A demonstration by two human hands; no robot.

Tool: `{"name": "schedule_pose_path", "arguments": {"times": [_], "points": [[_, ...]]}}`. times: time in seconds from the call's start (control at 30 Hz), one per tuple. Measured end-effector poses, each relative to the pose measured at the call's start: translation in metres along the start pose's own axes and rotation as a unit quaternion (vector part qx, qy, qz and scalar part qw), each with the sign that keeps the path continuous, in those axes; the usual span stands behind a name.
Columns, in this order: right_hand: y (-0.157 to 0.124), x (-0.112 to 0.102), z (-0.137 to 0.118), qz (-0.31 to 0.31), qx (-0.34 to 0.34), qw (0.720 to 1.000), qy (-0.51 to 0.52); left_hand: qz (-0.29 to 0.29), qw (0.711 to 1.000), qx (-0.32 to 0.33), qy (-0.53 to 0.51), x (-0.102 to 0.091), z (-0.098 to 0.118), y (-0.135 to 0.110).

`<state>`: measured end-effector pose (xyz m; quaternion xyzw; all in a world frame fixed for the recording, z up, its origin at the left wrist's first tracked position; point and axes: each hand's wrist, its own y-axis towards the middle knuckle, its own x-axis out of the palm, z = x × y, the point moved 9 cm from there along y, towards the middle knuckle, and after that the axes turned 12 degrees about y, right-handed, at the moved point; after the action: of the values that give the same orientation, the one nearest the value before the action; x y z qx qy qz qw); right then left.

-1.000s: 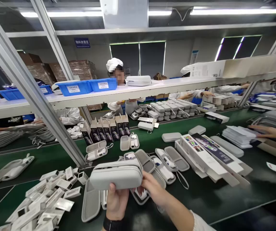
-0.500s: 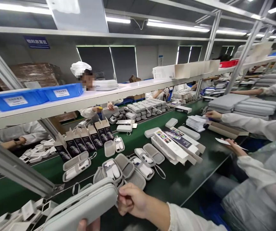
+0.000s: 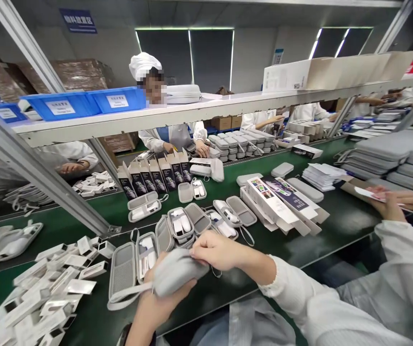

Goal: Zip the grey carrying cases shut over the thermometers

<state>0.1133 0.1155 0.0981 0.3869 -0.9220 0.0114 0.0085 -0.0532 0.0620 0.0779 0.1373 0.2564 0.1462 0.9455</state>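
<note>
A grey zip case [image 3: 176, 273] with a wrist strap is in both hands at the bottom centre, its edges slightly blurred. My left hand [image 3: 163, 302] is wrapped round it from below. The fingers of my right hand [image 3: 219, 252] pinch at its far right edge; whether they hold a zip pull is hidden. Just behind lie open grey cases [image 3: 123, 269] with mesh lids and white devices [image 3: 180, 222] inside. Beside my left hand is a heap of small white boxes [image 3: 53, 283].
Printed cartons [image 3: 269, 199] lie right of centre; upright dark boxes [image 3: 152, 178] stand further back. A metal post [image 3: 58, 178] and a shelf with blue bins [image 3: 66, 103] rise in front. A co-worker's hand [image 3: 390, 204] holds paper at the right; another person stands opposite.
The view has tilted down and turned left. The grey case has moved right and swung round, and the left hand now shows beneath it. The right hand stays at its edge.
</note>
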Motion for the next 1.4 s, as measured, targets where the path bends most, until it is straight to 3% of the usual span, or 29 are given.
{"name": "schedule_pose_path", "arguments": {"times": [0.07,0.13,0.23,0.33,0.43,0.53,0.6,0.73,0.8,0.93,1.03,1.13,1.23,1.33,1.4], "points": [[-0.005,0.004,-0.004,-0.002,-0.001,1.0,-0.019,-0.08,0.997,0.007,0.022,0.011,0.01,-0.002],[-0.01,0.009,0.002,-0.019,0.03,0.996,0.087,-0.144,0.988,0.038,0.043,0.017,0.02,-0.005],[-0.016,0.018,0.013,-0.044,0.052,0.967,0.245,-0.134,0.989,0.062,0.016,0.012,0.026,-0.004],[-0.019,0.015,0.023,-0.015,0.044,0.974,0.222,-0.095,0.995,0.043,-0.007,0.011,0.021,-0.002],[-0.022,0.006,0.029,0.035,0.047,0.979,0.193,-0.152,0.988,0.018,0.007,0.03,0.024,-0.002],[-0.024,-0.006,0.015,0.072,-0.001,0.991,0.117,-0.217,0.976,0.0,0.008,0.046,0.033,-0.005],[-0.024,-0.01,0.007,0.074,-0.012,0.992,0.101,-0.207,0.978,0.001,0.023,0.044,0.036,-0.005],[-0.024,0.009,0.006,-0.024,0.026,0.967,0.254,-0.169,0.985,0.035,0.012,0.035,0.034,-0.008],[-0.024,0.017,0.007,-0.048,0.024,0.962,0.266,-0.141,0.989,0.048,-0.023,0.03,0.028,-0.012],[-0.022,0.017,0.026,-0.006,0.055,0.969,0.241,-0.044,0.995,0.061,-0.06,0.018,0.015,-0.019],[-0.02,0.013,0.03,0.003,0.058,0.967,0.249,-0.048,0.998,0.033,-0.039,0.026,0.001,-0.022],[-0.021,0.005,0.016,0.022,0.026,0.987,0.155,-0.115,0.993,0.03,-0.014,0.041,-0.001,-0.022],[-0.024,0.01,-0.007,0.043,-0.017,0.998,-0.047,-0.172,0.983,0.044,0.038,0.049,0.011,-0.023],[-0.028,0.04,-0.024,0.006,-0.068,0.95,-0.304,-0.238,0.96,0.068,0.133,0.055,0.023,-0.028],[-0.028,0.055,-0.026,-0.034,-0.092,0.911,-0.4,-0.262,0.944,0.097,0.173,0.057,0.028,-0.032]]}}
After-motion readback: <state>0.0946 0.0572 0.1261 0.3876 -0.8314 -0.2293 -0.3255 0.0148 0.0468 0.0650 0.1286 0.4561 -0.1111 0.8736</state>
